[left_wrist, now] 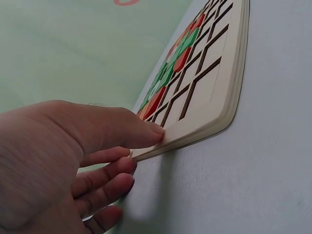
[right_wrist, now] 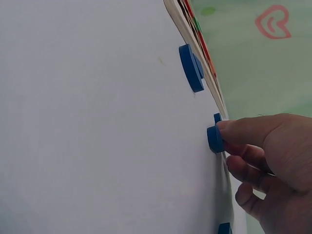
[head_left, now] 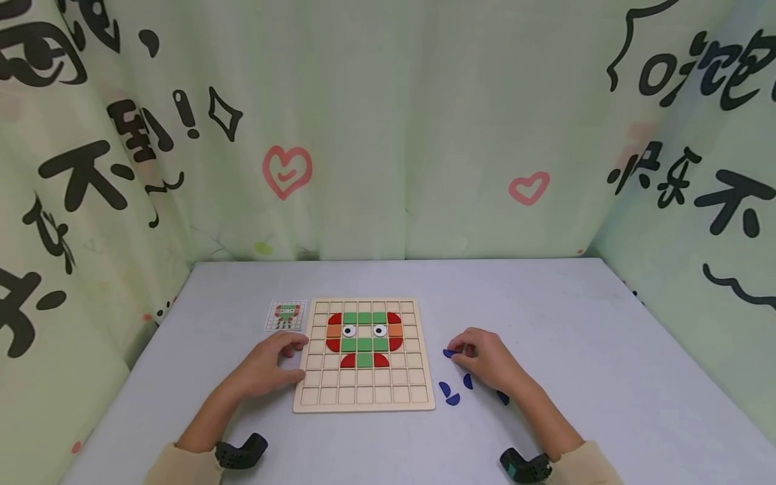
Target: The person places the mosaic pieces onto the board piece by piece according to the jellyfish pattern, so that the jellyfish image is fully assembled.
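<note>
A square wooden grid board lies on the table. Red, green and orange pieces and two eye pieces form a face-like pattern in it. At the board's left edge is my left hand; its extended thumb rests on the rim, and the other fingers are loosely bent beside it. To the right of the board, my right hand pinches a blue half-round piece between thumb and fingers, low over the table. In the right wrist view, the thumb partly covers that blue piece.
Loose blue half-round pieces lie right of the board, another beneath the right forearm. A small pattern card lies at the board's upper left. Printed curtains surround the white table at the back and sides.
</note>
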Action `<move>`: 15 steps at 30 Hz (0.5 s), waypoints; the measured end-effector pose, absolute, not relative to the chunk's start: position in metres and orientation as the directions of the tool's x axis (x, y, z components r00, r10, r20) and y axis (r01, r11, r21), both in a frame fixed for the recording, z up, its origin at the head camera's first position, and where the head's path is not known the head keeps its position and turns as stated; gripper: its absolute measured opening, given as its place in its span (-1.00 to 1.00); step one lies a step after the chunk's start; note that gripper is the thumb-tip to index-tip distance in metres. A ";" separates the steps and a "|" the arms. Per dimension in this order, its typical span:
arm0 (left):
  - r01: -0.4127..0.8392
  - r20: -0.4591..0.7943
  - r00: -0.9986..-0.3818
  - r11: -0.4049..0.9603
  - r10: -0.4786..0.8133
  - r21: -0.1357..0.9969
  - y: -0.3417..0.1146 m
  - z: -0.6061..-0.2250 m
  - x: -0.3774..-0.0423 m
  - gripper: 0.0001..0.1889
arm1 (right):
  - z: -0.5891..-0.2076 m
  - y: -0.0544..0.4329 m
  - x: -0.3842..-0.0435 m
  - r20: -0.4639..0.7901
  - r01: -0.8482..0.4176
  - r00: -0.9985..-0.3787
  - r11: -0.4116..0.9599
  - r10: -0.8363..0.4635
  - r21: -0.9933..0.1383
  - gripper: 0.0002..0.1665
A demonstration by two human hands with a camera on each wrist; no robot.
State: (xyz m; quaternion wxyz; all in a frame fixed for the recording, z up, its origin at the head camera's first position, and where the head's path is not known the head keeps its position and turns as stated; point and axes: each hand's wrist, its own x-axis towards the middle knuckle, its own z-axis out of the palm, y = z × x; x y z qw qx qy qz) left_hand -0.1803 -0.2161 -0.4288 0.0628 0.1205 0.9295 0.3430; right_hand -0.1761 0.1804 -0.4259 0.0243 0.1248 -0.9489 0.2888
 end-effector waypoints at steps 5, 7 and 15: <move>0.170 -0.036 -0.964 0.719 0.262 0.674 -0.216 -0.429 -0.180 -0.44 | -0.428 0.178 -0.176 0.112 -0.258 -0.965 0.801 -0.235 -0.541 -0.87; 0.165 -0.041 -0.964 0.712 0.262 0.683 -0.217 -0.429 -0.180 -0.44 | -0.428 0.177 -0.176 0.108 -0.252 -0.967 0.805 -0.230 -0.538 -0.88; 0.139 -0.060 -0.966 0.701 0.252 0.699 -0.217 -0.429 -0.181 -0.43 | -0.426 0.171 -0.175 0.091 -0.235 -0.970 0.788 -0.224 -0.570 -0.89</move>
